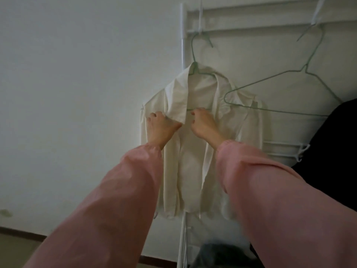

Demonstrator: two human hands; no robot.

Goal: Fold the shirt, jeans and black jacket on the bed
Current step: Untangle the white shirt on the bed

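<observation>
A cream shirt (193, 151) hangs open on a green wire hanger (195, 60) from a white clothes rack (182, 35). My left hand (160, 124) grips the shirt's left front panel just below the collar flap. My right hand (201, 122) curls round the hanger's bottom wire inside the open shirt. Both arms wear pink sleeves and reach up and forward. A black garment (338, 151) hangs at the right edge, partly cut off by the frame. Neither the jeans nor the bed can be made out.
An empty green wire hanger (289, 74) hangs to the right of the shirt, overlapping its shoulder. A pale wall fills the left. A dark skirting board (23, 232) runs along the floor. Something dark and bluish (222, 252) lies low under the rack, blurred.
</observation>
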